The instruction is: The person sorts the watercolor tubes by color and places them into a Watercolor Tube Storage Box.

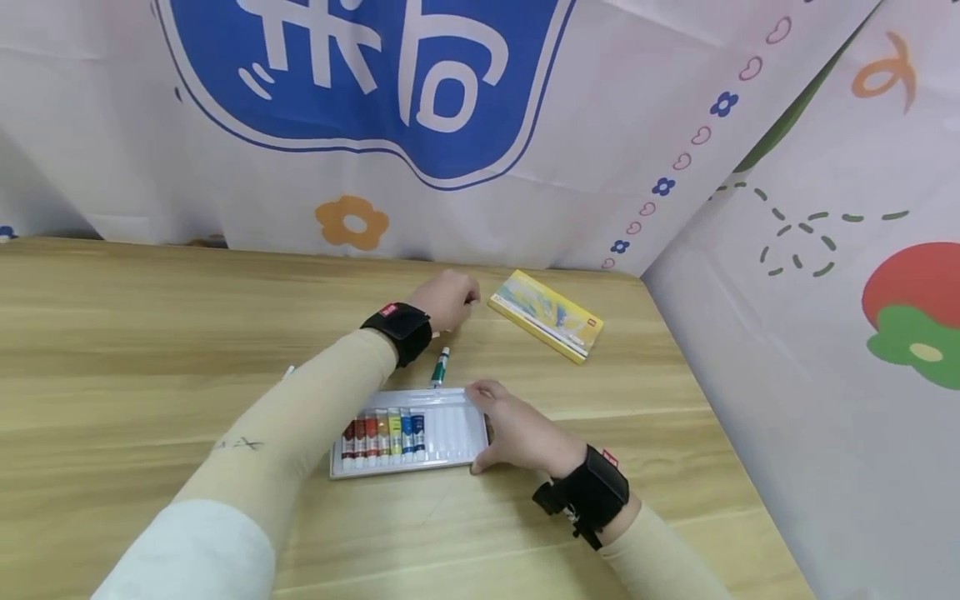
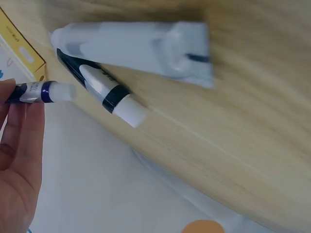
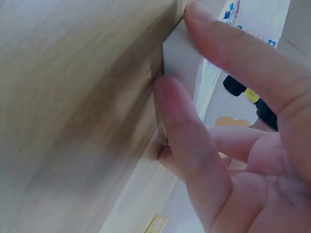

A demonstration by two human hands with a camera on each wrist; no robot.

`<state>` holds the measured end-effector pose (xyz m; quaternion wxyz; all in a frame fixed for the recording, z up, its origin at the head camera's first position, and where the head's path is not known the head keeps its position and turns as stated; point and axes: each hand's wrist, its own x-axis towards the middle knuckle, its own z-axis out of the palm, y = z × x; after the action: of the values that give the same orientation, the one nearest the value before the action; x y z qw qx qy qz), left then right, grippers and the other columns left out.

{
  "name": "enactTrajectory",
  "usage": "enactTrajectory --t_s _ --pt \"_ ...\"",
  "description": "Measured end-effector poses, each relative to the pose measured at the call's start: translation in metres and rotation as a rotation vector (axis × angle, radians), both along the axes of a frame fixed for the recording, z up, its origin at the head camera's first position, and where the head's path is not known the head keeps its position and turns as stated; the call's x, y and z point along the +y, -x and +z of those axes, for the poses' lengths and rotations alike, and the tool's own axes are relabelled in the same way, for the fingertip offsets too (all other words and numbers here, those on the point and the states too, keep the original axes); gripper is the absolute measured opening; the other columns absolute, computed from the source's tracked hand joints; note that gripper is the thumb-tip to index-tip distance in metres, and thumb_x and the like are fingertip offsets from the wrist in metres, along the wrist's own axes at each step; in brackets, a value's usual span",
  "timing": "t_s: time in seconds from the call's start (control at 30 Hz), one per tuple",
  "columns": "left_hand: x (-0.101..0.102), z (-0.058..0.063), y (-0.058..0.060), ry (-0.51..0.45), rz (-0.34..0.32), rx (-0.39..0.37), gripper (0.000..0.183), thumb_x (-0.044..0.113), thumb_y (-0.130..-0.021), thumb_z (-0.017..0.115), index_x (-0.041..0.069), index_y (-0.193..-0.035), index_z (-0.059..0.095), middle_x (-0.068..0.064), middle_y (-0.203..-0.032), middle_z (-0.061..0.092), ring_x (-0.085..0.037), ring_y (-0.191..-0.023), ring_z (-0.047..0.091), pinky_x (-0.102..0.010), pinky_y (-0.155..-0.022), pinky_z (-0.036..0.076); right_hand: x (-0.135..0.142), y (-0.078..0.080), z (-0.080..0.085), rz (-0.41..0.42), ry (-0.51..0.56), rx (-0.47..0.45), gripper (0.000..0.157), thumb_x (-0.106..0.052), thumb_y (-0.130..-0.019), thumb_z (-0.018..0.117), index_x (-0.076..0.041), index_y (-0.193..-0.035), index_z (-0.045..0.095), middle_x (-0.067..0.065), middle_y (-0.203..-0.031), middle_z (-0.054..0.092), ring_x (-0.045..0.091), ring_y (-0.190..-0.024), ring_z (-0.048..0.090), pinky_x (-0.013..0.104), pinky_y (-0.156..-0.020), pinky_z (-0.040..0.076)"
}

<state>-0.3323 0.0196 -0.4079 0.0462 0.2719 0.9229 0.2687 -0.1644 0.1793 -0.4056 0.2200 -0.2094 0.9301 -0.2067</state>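
Observation:
My left hand is over the far part of the table. It pinches a small paint tube with a dark blue-purple band and a white cap. Near it on the table lie a dark green paint tube and a pale tube, side by side. My right hand grips the right end of a white plastic tray, thumb on one side and fingers on the other. Several paint tubes, from dark red to blue, fill the tray's left part. A green-banded tube lies just beyond the tray.
A flat yellow box with a printed picture lies at the back right. Printed white cloth hangs along the far edge of the wooden table and at the right. A small white end peeks out beside the left forearm.

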Motion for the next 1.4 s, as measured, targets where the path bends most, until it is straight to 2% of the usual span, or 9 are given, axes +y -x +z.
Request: enactTrajectory --t_s 0.13,0.27,0.53,0.67,0.83,0.9,1.07,1.23,1.4 --pt "-0.017 0.000 -0.009 -0.038 0.012 -0.003 0.013 0.007 -0.099 0.064 0.001 -0.104 0.074 -0.008 -0.093 0.069 -0.021 -0.082 0.063 -0.036 -0.079 0.053 -0.003 -0.001 -0.002 0.000 0.004 -0.009 0.102 -0.016 -0.074 0.094 0.003 -0.156 0.035 0.019 -0.161 0.031 0.031 -0.140 0.044 0.042 -0.114 0.038" --pt "-0.038 0.004 -0.016 -0.096 0.061 -0.020 0.013 0.009 -0.099 0.065 0.002 -0.103 0.075 -0.009 -0.097 0.070 -0.023 -0.090 0.062 -0.039 -0.085 0.053 -0.004 0.000 0.000 -0.011 -0.009 -0.002 0.103 -0.017 -0.074 0.094 0.002 -0.156 0.035 0.020 -0.161 0.031 0.032 -0.140 0.044 0.043 -0.114 0.039" --pt "-0.074 0.004 -0.037 -0.281 0.167 -0.197 0.012 0.015 -0.102 0.066 0.005 -0.103 0.072 -0.008 -0.100 0.067 -0.024 -0.091 0.060 -0.038 -0.080 0.051 -0.001 -0.002 0.001 0.017 -0.039 0.019 0.102 -0.019 -0.073 0.095 0.003 -0.155 0.038 0.021 -0.158 0.036 0.033 -0.138 0.047 0.043 -0.112 0.040" --pt "-0.083 0.010 -0.054 -0.328 0.164 -0.212 0.012 0.015 -0.101 0.066 0.004 -0.104 0.072 -0.009 -0.101 0.066 -0.024 -0.094 0.060 -0.038 -0.082 0.051 0.000 -0.001 0.002 0.028 -0.043 0.032 0.103 -0.020 -0.072 0.095 0.003 -0.154 0.038 0.021 -0.157 0.037 0.033 -0.137 0.047 0.043 -0.113 0.040" --pt "-0.088 0.022 -0.081 -0.369 0.137 -0.248 0.010 0.013 -0.100 0.067 0.005 -0.105 0.070 -0.009 -0.100 0.067 -0.024 -0.089 0.062 -0.036 -0.078 0.055 -0.003 0.003 0.004 0.025 -0.035 0.036 0.105 -0.020 -0.072 0.096 0.002 -0.155 0.036 0.021 -0.158 0.036 0.032 -0.137 0.047 0.042 -0.112 0.040" --pt "-0.090 0.023 -0.095 -0.393 0.120 -0.292 0.011 0.012 -0.100 0.067 0.003 -0.106 0.070 -0.010 -0.099 0.067 -0.025 -0.086 0.064 -0.036 -0.076 0.057 -0.005 0.002 0.003 0.029 -0.031 0.020 0.105 -0.020 -0.072 0.095 0.002 -0.156 0.035 0.021 -0.159 0.035 0.032 -0.137 0.047 0.042 -0.113 0.040" --pt "-0.087 0.018 -0.117 -0.448 0.090 -0.443 0.013 0.008 -0.101 0.065 0.000 -0.111 0.068 -0.011 -0.101 0.066 -0.024 -0.086 0.065 -0.037 -0.079 0.059 -0.007 0.001 0.000 0.055 -0.016 0.012 0.104 -0.021 -0.072 0.095 0.004 -0.155 0.037 0.022 -0.157 0.036 0.033 -0.137 0.047 0.042 -0.113 0.039" --pt "-0.077 0.012 -0.128 -0.464 0.091 -0.547 0.014 0.006 -0.100 0.064 -0.001 -0.112 0.066 -0.012 -0.102 0.064 -0.022 -0.088 0.064 -0.038 -0.082 0.059 -0.004 0.001 -0.002 0.053 -0.020 0.038 0.105 -0.022 -0.071 0.096 0.004 -0.155 0.037 0.022 -0.157 0.037 0.033 -0.136 0.048 0.042 -0.112 0.040" --pt "-0.069 0.012 -0.131 -0.424 0.083 -0.575 0.014 0.005 -0.101 0.063 -0.002 -0.113 0.065 -0.011 -0.100 0.065 -0.020 -0.081 0.063 -0.033 -0.076 0.059 -0.002 0.006 0.001 0.071 -0.036 0.038 0.107 -0.023 -0.072 0.096 0.004 -0.155 0.034 0.024 -0.157 0.035 0.035 -0.137 0.048 0.043 -0.112 0.041"
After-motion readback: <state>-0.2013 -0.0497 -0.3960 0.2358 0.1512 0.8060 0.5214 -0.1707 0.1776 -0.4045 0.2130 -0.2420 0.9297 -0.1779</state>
